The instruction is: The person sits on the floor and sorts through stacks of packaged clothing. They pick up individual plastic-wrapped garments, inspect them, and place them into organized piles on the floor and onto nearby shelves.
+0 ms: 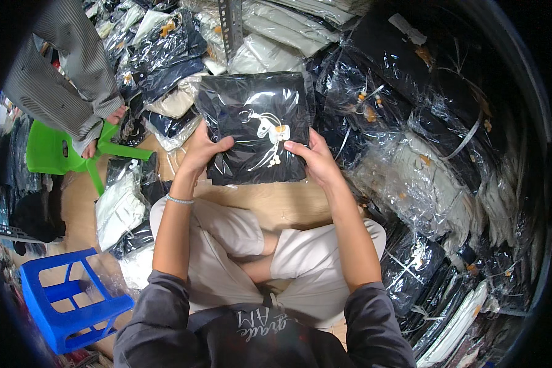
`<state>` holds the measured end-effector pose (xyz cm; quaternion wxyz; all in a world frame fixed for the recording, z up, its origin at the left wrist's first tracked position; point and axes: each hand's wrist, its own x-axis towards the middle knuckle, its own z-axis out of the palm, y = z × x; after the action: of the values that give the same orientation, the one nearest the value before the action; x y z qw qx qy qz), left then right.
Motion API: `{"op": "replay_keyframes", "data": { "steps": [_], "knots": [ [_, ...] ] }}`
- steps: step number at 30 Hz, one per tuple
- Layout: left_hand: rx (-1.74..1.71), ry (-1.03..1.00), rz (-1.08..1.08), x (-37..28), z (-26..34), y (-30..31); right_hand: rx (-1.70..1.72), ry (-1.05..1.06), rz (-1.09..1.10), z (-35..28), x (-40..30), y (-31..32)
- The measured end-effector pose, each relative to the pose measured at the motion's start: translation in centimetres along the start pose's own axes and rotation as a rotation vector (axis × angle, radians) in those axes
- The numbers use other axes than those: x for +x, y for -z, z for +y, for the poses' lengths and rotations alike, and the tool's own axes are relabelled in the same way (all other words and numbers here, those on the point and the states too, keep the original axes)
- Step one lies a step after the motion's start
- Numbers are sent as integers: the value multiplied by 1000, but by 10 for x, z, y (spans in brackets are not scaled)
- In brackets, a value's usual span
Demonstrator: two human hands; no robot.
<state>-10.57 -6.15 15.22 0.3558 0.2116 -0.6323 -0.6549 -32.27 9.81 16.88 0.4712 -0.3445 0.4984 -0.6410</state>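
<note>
Between my two hands is a folded black garment in a clear plastic bag [244, 158], held up over the floor in front of my crossed legs. My left hand [206, 146] grips its left edge, thumb on the front. On the right edge, my right hand [316, 154] has its thumb close to a white animal-shaped charm [272, 130]. The charm has an orange patch, a ring at the top and cords ending in pale beads. It lies against the black cloth. The fingers of both hands are partly hidden behind the bag.
A blue plastic stool [76, 317] lies at my left. Beyond it, a person in grey striped trousers [80, 64] stands by a green plastic stool [50, 147]. Bagged garments [423, 184] are heaped along the right. More bagged clothes [165, 50] and a perforated metal post [230, 27] are ahead.
</note>
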Motion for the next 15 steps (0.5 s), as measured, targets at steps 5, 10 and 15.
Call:
{"op": "replay_keyframes", "data": {
  "steps": [5,10,15],
  "knots": [
    [15,106,20,-1,7,-4,-408,256,-11,-10,-6,-17],
    [-31,-11,102,0,-3,2,-365,346,17,-11,-8,-31],
    [-72,-18,117,5,-8,0,-306,284,61,-5,-4,-23]
  ]
}}
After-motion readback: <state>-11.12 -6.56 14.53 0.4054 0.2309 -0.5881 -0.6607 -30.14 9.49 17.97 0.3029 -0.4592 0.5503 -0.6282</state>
